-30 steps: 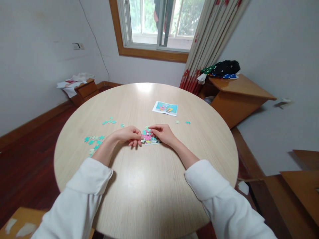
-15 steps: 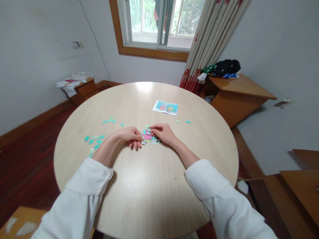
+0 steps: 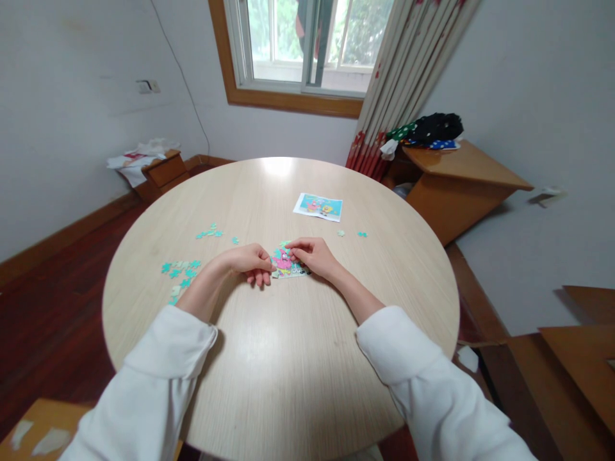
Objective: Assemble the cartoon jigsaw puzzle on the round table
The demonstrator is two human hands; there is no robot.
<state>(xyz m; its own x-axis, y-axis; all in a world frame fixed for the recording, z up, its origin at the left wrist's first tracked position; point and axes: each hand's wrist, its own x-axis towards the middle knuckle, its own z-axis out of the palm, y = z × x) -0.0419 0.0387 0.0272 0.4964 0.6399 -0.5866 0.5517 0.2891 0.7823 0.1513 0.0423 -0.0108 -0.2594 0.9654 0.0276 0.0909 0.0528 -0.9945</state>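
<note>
A partly joined jigsaw puzzle with a pink cartoon figure lies flat near the table's middle, between my two hands. My left hand is closed at its left edge, thumb and forefinger pinched on the border and the other fingers curled below. From the right, my right hand reaches over the puzzle with fingertips pinched together at its upper right part. Those fingers cover the piece they press on and much of the puzzle's right side.
Loose jigsaw pieces lie in a group on the round table at left, with several more pieces farther back. Two groups of pieces sit at right. A printed reference picture lies behind the puzzle.
Both hands keep nearly the same pose at the puzzle. The whole view has shifted very slightly.
</note>
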